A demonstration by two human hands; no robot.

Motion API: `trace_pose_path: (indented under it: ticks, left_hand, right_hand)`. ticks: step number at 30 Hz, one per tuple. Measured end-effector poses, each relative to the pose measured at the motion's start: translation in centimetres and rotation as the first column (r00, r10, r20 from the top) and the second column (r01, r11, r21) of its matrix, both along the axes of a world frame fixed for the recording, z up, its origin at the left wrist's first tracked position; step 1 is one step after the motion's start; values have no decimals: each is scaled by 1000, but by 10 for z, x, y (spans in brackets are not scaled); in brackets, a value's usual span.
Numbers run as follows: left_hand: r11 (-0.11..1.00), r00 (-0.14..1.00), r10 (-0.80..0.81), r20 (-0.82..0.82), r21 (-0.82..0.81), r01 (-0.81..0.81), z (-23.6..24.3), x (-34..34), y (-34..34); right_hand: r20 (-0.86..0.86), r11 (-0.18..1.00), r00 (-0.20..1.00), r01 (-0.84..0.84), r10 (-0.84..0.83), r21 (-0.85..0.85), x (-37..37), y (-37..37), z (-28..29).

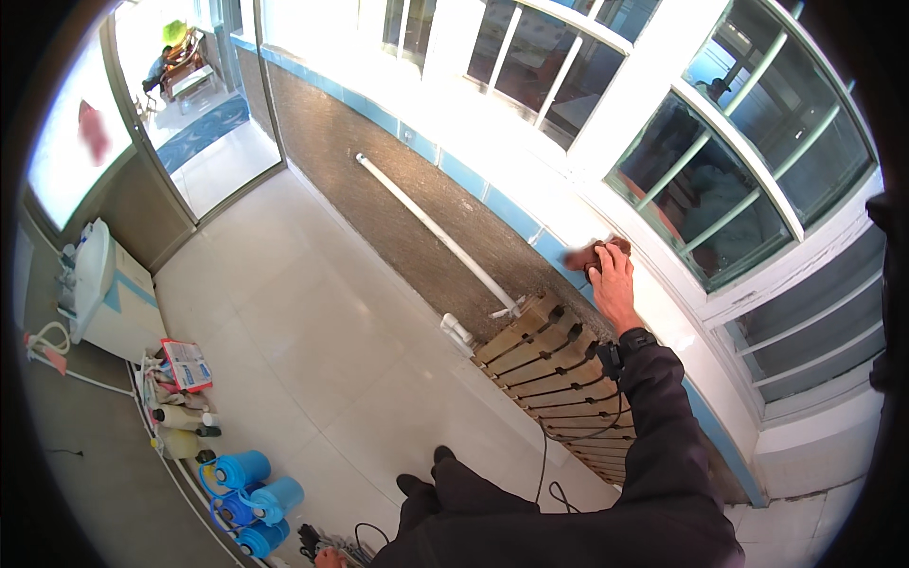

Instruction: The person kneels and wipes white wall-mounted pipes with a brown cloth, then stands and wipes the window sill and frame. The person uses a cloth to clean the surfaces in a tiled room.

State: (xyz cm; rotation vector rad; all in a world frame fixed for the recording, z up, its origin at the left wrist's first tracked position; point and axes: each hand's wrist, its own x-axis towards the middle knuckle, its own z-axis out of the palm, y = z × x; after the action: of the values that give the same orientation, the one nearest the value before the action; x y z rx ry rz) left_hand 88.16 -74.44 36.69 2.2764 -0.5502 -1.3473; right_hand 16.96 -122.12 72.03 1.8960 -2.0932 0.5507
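The right hand (615, 289), reaching out from a dark sleeve (668, 435), grips a bunched brown cloth (585, 257) at the edge of the white windowsill (677, 317), beside its blue tile trim (464, 177). A ribbed radiator (559, 383) stands below, and a white pipe (436, 232) runs along the wall from it. The left hand (329, 558) shows only partly at the lower edge, its hold unclear, near blue canisters (281, 497) on the left.

There are two hands (614, 281), one reddish-brown cloth (584, 257), one radiator (523, 367), one long white pipe (433, 230), two dark shoes (410, 485) and one basin (93, 263). Blue canisters (277, 498) number four, though their overlap leaves that count slightly unsure.
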Motion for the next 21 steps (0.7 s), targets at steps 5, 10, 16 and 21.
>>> trace_pose_path:
  ticks: [5,10,16,21]
  left_hand:
    - [1000,1000,-12,14,-7,12,5,-2,-31]
    - [992,989,-105,101,-53,110,14,-4,-69]
    - [622,357,-398,845,-37,782,20,6,-105]
    - [835,645,-412,644,-16,550,1,2,-157]
  right_hand:
    - [-60,991,989,-137,137,3,38,-66,-1]
    - [11,942,944,-327,329,-72,89,-153,-3]
    - [-52,877,884,-467,464,-114,120,-226,6]
    - [38,910,910,-410,413,-63,119,-236,2]
